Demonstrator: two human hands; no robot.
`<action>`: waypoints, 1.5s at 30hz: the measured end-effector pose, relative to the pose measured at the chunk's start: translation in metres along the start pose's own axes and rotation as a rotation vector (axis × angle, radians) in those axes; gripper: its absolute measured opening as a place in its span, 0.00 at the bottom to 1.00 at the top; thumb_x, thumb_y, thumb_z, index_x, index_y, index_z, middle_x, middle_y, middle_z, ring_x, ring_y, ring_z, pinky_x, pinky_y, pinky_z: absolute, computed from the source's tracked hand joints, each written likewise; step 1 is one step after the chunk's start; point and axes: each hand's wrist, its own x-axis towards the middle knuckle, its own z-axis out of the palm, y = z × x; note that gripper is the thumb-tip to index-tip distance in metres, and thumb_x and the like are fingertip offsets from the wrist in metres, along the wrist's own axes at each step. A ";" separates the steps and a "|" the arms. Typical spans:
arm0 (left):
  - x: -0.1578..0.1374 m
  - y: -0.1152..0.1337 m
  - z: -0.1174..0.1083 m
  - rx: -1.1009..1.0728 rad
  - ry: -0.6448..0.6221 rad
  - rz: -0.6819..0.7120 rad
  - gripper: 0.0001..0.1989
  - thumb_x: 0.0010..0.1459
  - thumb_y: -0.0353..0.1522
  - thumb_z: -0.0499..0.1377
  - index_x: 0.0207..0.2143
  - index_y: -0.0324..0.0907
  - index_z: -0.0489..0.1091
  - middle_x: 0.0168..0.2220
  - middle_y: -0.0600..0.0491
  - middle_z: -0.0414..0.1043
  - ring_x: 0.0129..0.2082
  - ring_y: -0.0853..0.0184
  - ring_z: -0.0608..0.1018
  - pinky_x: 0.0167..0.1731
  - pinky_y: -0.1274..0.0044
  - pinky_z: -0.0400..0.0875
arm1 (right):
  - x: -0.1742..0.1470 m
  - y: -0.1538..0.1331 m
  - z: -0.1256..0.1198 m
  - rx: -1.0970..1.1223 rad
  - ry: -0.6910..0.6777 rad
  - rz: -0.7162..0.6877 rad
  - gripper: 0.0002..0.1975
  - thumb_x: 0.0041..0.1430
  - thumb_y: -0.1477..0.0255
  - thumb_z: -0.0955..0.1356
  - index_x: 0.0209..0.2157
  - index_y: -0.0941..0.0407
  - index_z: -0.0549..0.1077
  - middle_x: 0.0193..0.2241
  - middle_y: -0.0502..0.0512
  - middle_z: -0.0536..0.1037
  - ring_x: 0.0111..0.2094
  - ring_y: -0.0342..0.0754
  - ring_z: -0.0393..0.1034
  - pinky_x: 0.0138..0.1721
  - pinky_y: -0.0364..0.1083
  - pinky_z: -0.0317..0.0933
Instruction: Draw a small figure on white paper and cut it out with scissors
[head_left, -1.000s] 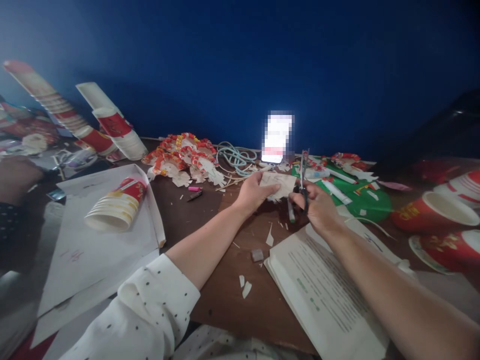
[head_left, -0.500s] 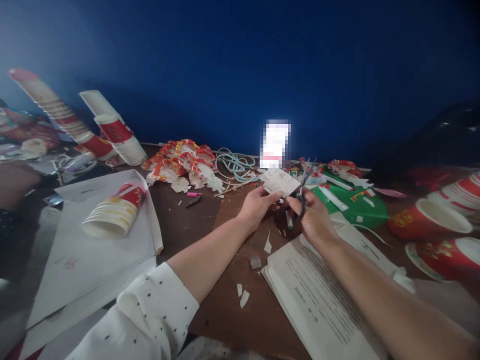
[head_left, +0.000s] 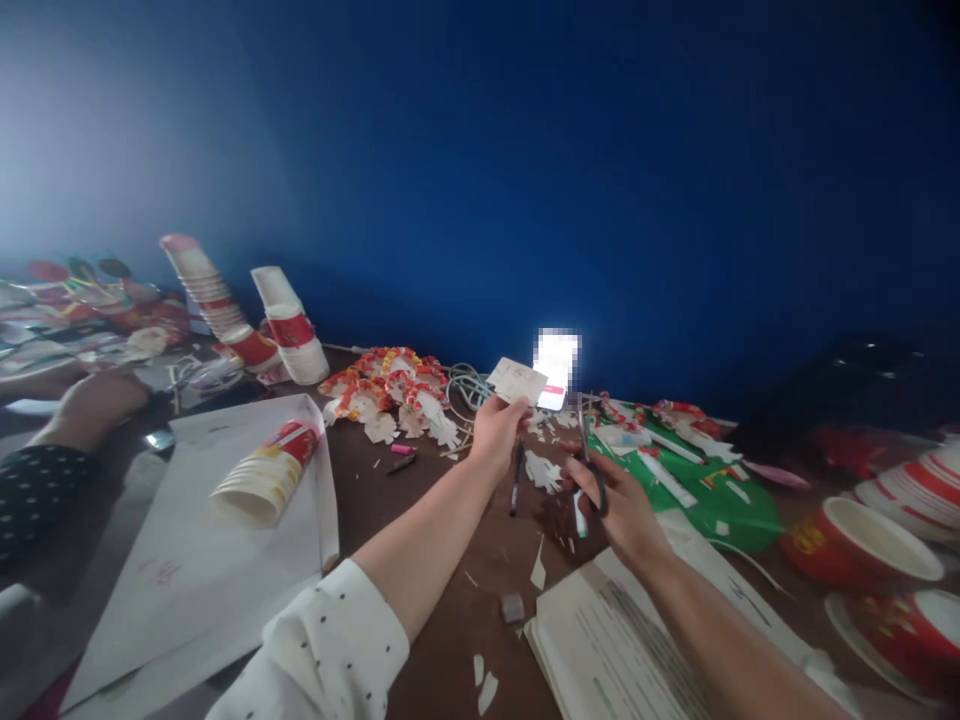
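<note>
Background: plain dark-blue wall [head_left: 450, 200], smooth, behind one brown table [head_left: 450, 640] with white paper scraps on it.
Paper piece: small cream-white paper card [head_left: 517, 381], flat, with straight edges and thin drawn marks, which I cannot read; it is raised above the table, just before the phone.
Left hand: the left hand [head_left: 496, 430] pinches this card at its lower edge, between thumb and fingers.
Right hand: the right hand [head_left: 626, 505] holds black-handled metal scissors [head_left: 596, 490], blades pointing away and upward, apart from the card; how wide they stand, I cannot tell.
Between hands: a white hand-shaped paper cutout [head_left: 544, 470] lies flat beside a slim black pen [head_left: 516, 480].
Phone: bright upright phone [head_left: 556, 365]; its screen is pixelated, so its writing is unreadable.
Cutouts: heap of red, orange and white paper cutouts [head_left: 390, 385], curled and fringed, near a light-blue cord [head_left: 469, 385].
Printed sheets: thick white paper stack [head_left: 630, 640] with rows of blurred dark text, partly under the right forearm.
Cups: nested paper cups [head_left: 274, 475], red and white, lie on white cardboard [head_left: 187, 600] marked by red scribble; at right, a red paper cup [head_left: 817, 530] bears yellow characters, too blurred for reading.
Far left: a co-worker's hand [head_left: 97, 405] and dark dotted sleeve [head_left: 49, 490].
</note>
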 end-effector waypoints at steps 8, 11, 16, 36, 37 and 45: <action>0.017 -0.029 0.020 -0.029 -0.019 0.057 0.11 0.44 0.32 0.65 0.27 0.38 0.66 0.24 0.56 0.70 0.22 0.76 0.70 0.25 0.83 0.63 | 0.016 -0.047 0.007 0.006 0.021 -0.074 0.26 0.44 0.58 0.76 0.44 0.56 0.78 0.26 0.51 0.75 0.27 0.45 0.68 0.19 0.40 0.51; 0.020 -0.039 0.016 0.072 -0.013 0.093 0.11 0.45 0.35 0.64 0.28 0.38 0.68 0.24 0.55 0.71 0.21 0.75 0.69 0.23 0.82 0.61 | 0.031 -0.041 0.016 0.071 0.113 -0.118 0.26 0.45 0.56 0.75 0.44 0.56 0.77 0.25 0.51 0.75 0.26 0.45 0.68 0.18 0.40 0.49; 0.028 -0.054 0.000 0.271 -0.005 0.155 0.10 0.47 0.37 0.62 0.25 0.39 0.68 0.21 0.56 0.68 0.20 0.73 0.68 0.22 0.80 0.61 | 0.041 -0.010 0.027 0.010 0.285 -0.216 0.24 0.47 0.55 0.73 0.41 0.57 0.79 0.25 0.53 0.77 0.28 0.48 0.70 0.27 0.45 0.63; 0.031 -0.056 0.003 0.324 0.038 0.084 0.11 0.49 0.37 0.63 0.26 0.39 0.67 0.21 0.57 0.69 0.20 0.74 0.68 0.23 0.81 0.63 | 0.048 0.021 0.012 -0.075 0.226 -0.195 0.23 0.51 0.56 0.73 0.45 0.56 0.78 0.29 0.52 0.77 0.30 0.48 0.69 0.33 0.46 0.64; 0.031 -0.056 0.003 0.315 0.048 0.083 0.11 0.49 0.37 0.63 0.26 0.39 0.67 0.21 0.57 0.69 0.20 0.74 0.68 0.23 0.81 0.63 | 0.047 0.021 0.012 -0.084 0.222 -0.194 0.23 0.52 0.56 0.72 0.45 0.56 0.78 0.29 0.53 0.77 0.30 0.48 0.69 0.34 0.46 0.64; 0.041 -0.052 -0.002 0.173 0.235 0.073 0.11 0.51 0.38 0.61 0.26 0.41 0.64 0.18 0.60 0.64 0.16 0.76 0.65 0.17 0.83 0.57 | 0.047 0.020 0.010 -0.048 0.172 -0.061 0.26 0.50 0.54 0.72 0.47 0.55 0.78 0.24 0.51 0.75 0.25 0.48 0.69 0.28 0.46 0.65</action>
